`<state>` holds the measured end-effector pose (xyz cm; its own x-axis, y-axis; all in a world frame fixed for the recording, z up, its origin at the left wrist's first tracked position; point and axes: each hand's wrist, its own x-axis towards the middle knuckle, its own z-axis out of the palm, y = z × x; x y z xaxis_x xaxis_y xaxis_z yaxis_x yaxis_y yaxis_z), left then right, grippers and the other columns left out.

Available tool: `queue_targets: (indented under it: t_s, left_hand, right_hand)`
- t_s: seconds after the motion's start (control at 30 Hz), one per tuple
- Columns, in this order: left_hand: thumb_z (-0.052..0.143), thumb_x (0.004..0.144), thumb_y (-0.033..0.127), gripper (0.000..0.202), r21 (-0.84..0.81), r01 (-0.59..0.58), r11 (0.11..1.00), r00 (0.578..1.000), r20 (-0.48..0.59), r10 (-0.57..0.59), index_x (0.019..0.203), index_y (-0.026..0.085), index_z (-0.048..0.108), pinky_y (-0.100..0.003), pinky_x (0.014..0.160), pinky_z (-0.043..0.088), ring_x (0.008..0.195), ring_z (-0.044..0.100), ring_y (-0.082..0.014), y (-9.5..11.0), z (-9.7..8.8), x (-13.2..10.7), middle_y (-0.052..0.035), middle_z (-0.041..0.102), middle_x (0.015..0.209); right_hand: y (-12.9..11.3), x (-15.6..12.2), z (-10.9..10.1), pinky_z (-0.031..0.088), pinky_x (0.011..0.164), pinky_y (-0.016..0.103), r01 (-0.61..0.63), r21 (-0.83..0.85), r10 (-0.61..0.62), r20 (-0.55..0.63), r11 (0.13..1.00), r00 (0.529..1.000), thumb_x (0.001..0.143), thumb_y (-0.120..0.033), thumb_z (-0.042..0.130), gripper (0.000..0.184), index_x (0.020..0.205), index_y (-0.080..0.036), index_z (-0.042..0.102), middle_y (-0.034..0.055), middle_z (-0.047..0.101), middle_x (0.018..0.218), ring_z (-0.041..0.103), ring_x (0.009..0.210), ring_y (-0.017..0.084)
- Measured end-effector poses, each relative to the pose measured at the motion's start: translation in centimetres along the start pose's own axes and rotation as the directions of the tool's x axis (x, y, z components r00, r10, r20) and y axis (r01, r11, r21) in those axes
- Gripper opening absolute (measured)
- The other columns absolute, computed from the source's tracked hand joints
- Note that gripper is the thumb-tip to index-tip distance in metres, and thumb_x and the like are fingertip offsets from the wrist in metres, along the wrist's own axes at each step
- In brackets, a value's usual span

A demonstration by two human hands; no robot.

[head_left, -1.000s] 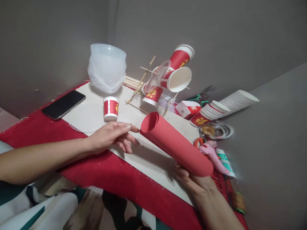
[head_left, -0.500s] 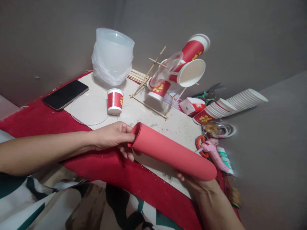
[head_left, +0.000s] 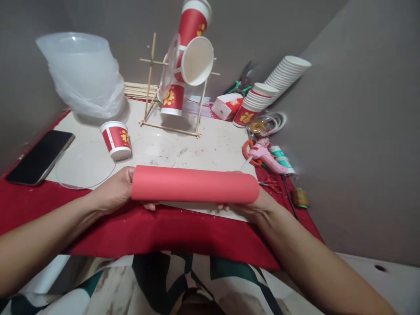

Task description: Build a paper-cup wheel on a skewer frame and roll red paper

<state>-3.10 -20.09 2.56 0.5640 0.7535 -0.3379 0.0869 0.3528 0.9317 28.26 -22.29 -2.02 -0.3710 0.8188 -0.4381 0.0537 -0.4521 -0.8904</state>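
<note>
A rolled-up red sheet [head_left: 195, 184] lies level across the front of the white board [head_left: 216, 148], held at both ends. My left hand [head_left: 114, 192] is closed around its left end. My right hand [head_left: 252, 205] grips the right end from underneath, with the fingers mostly hidden by the roll. Just behind the roll stand a small red paper cup [head_left: 116, 139] and a clear round disc [head_left: 84, 164].
A stick frame carrying red paper cups [head_left: 179, 78] stands at the back, with a bagged stack of plastic bowls [head_left: 80, 74] to its left. A phone [head_left: 39, 156] lies at the left on the red cloth [head_left: 164, 232]. Stacked cups [head_left: 272, 87], a pink glue gun [head_left: 267, 156] and scissors [head_left: 243, 81] sit right.
My left hand has taken hold of the roll's left end. The roll turned from slanting to level and now lies crosswise in front of me. The camera view shifted right.
</note>
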Motion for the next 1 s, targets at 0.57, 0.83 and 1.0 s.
queue_targets:
  t_s: [0.57, 0.83, 1.0]
  left_hand:
    - [0.068, 0.078, 0.025, 0.020, 0.240, 0.046, 0.970, 0.994, 0.088, -0.069, 0.062, 0.022, 0.079, -0.034, 0.079, 0.057, 0.073, 0.071, -0.0244, -0.4, -1.3, 0.3, -0.0021, 0.076, 0.068]
    - [0.080, 0.067, 0.034, 0.020, 0.104, 0.074, 0.992, 0.997, -0.041, -0.071, 0.058, 0.018, 0.072, -0.031, 0.061, 0.055, 0.056, 0.060, -0.0182, -0.5, -1.5, 0.8, -0.0040, 0.067, 0.055]
    - [0.085, 0.065, 0.041, 0.030, 0.108, 0.090, 0.990, 0.994, -0.069, -0.083, 0.058, 0.015, 0.070, -0.032, 0.062, 0.056, 0.054, 0.061, -0.0181, -1.0, -2.0, 1.0, -0.0072, 0.066, 0.054]
  right_hand:
    - [-2.7, -0.6, 1.5, 0.042, 0.041, 0.014, 0.193, 0.146, -0.209, 0.105, 0.970, 0.972, 0.067, -0.031, 0.071, 0.028, 0.081, -0.007, 0.075, 0.0056, 0.072, 0.057, 0.061, 0.045, 0.010]
    - [-2.8, 0.1, 0.8, 0.047, 0.040, 0.014, 0.151, 0.166, -0.164, 0.063, 0.975, 0.985, 0.062, -0.031, 0.081, 0.038, 0.091, -0.006, 0.077, 0.0094, 0.075, 0.063, 0.061, 0.040, 0.009]
    - [-2.9, -0.1, 0.8, 0.051, 0.044, 0.016, 0.170, 0.163, -0.185, 0.079, 0.972, 0.980, 0.065, -0.032, 0.080, 0.039, 0.094, -0.006, 0.078, 0.0097, 0.076, 0.064, 0.059, 0.039, 0.007]
